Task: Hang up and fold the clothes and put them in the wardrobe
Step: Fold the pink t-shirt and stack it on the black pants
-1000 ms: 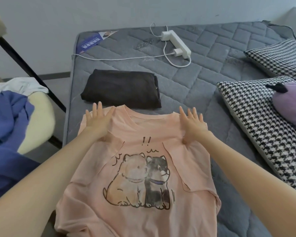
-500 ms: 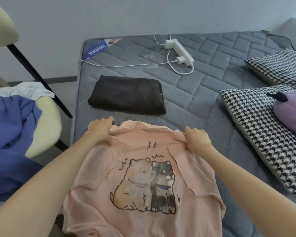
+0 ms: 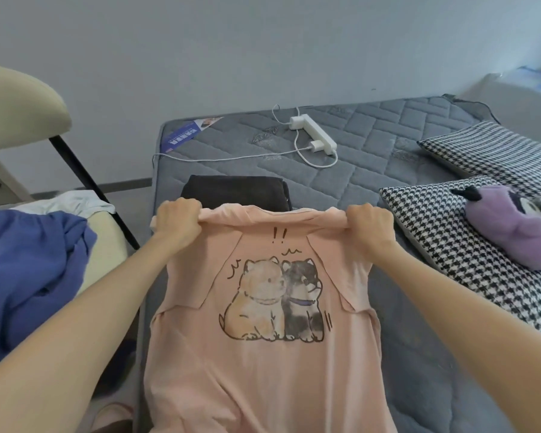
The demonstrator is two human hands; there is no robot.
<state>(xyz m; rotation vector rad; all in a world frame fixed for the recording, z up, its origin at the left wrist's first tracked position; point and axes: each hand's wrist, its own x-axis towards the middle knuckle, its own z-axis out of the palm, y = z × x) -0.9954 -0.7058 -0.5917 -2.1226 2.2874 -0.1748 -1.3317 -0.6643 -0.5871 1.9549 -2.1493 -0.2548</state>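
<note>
Nearest you, the pink T-shirt (image 3: pixel 263 354) lies print side up on the mattress (image 3: pixel 372 157). Its hem runs out of view at the bottom, and both sleeves are turned in over the front. Farther up, your left hand (image 3: pixel 177 218) is clenched round the left shoulder and your right hand (image 3: pixel 370 223) round the right, each bunching the cloth. The collar edge looks raised off the bed.

By my reading you're midway through folding this shirt. Next, carry the shoulders toward the hem with both hands level, so the tucked sleeves don't slip out.

Just beyond your knuckles lies a folded dark garment (image 3: pixel 231 190), so you could stack this one on or beside it. On the chair at left, a blue garment (image 3: pixel 28 270) is not yet folded. No wardrobe is in view.
</note>
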